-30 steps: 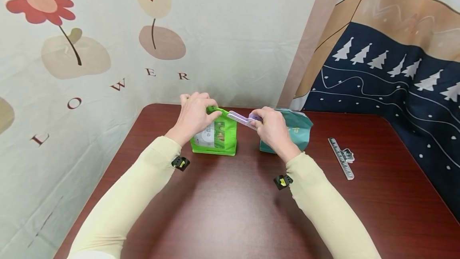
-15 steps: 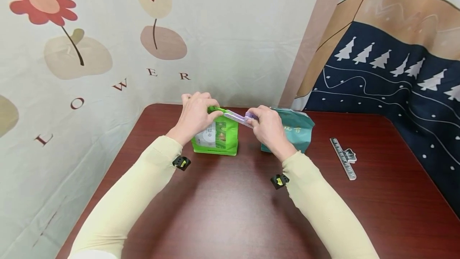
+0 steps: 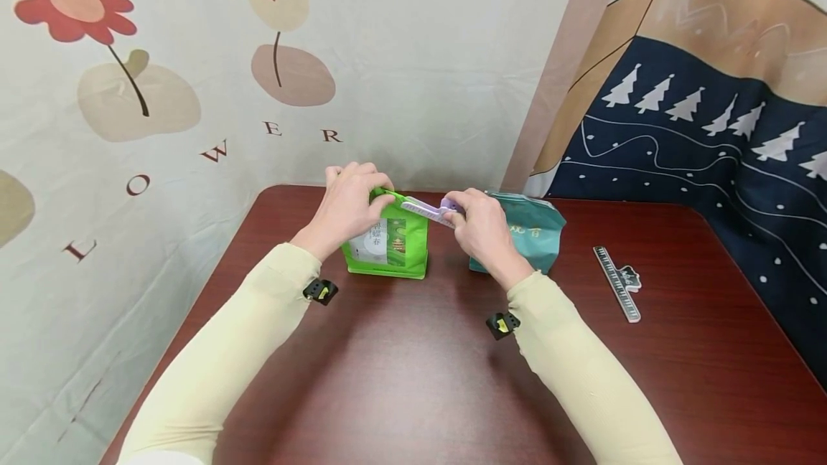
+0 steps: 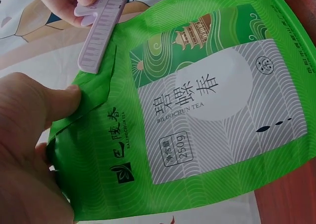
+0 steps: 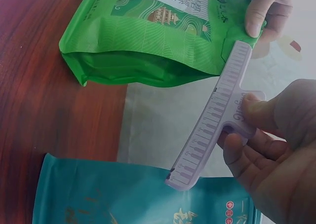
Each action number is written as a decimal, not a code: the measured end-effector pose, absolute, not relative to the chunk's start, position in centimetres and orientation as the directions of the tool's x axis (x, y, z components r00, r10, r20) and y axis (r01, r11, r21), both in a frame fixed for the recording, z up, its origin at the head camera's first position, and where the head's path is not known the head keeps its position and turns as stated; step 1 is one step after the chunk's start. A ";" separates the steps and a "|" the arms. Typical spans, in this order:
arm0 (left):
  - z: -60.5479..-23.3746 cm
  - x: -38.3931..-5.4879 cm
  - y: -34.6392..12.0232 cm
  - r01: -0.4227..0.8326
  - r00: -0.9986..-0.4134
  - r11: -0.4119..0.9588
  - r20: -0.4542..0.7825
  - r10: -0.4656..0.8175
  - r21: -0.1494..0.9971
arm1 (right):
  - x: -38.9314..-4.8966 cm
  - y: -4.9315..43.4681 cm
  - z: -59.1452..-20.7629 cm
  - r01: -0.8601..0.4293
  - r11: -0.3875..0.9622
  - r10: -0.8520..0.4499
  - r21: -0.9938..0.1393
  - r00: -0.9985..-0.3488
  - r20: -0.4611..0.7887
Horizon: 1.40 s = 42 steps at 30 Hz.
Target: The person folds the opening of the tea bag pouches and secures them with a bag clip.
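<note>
A bright green tea bag (image 3: 413,246) stands upright on the table, its printed label facing the front. My left hand (image 3: 352,199) pinches the folded top of the bag at its left side; the thumb (image 4: 64,103) presses on the fold. In my right hand (image 3: 481,228) is a lilac bag clip (image 3: 426,211) with a piano-key pattern, gripped by its handle between thumb and fingers. The clip's far end overlaps the right part of the bag's folded top, and its near end sticks out past the bag (image 5: 143,61). How deep the clip sits on the fold is hard to tell.
Behind my right hand stands a teal bag (image 3: 536,232), partly hidden by it. A clear piano-key clip (image 3: 618,284) lies on the red-brown table (image 3: 400,364) at the right. Printed cloth (image 3: 420,77) hangs behind the table.
My right hand has moved slightly left, bringing the lilac bag clip from the bag's corner further over its folded top. My left hand keeps its pinch on the fold.
</note>
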<state>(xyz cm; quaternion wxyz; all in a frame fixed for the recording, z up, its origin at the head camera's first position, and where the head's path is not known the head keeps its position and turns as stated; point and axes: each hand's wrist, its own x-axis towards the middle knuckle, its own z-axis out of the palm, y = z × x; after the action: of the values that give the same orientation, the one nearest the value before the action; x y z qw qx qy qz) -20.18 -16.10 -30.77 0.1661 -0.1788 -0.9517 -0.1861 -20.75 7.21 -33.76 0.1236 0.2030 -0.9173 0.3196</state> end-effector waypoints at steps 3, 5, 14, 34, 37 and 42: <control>-30.8 -20.2 -16.1 0.412 -0.873 0.864 0.397 0.283 0.291 | -20.8 7.2 -33.8 -0.455 0.709 -0.291 -0.538 -0.885 0.365; -30.9 -20.3 -16.1 0.414 -0.870 0.863 0.403 0.282 0.290 | -20.8 7.2 -33.8 -0.455 0.709 -0.287 -0.539 -0.884 0.369; -31.0 -20.3 -16.1 0.414 -0.869 0.863 0.407 0.280 0.289 | -20.8 6.9 -33.8 -0.459 0.710 -0.287 -0.534 -0.881 0.375; -30.8 -20.2 -16.1 0.416 -0.876 0.858 0.386 0.289 0.303 | -20.7 6.0 -33.9 -0.472 0.690 -0.267 -0.548 -0.870 0.414; -30.6 -20.2 -16.3 0.415 -0.880 0.857 0.376 0.292 0.306 | -20.7 6.0 -33.9 -0.469 0.694 -0.271 -0.547 -0.873 0.405; -30.3 -20.2 -16.8 0.432 -0.872 0.845 0.383 0.304 0.314 | -20.7 6.1 -33.9 -0.461 0.698 -0.272 -0.548 -0.879 0.392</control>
<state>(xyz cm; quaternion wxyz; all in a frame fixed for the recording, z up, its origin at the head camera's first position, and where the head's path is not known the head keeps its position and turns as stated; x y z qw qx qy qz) -20.16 -16.75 -30.34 0.1614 -0.1945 -0.9469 -0.1988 -20.75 6.09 -33.94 0.1418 0.2013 -0.9105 0.3322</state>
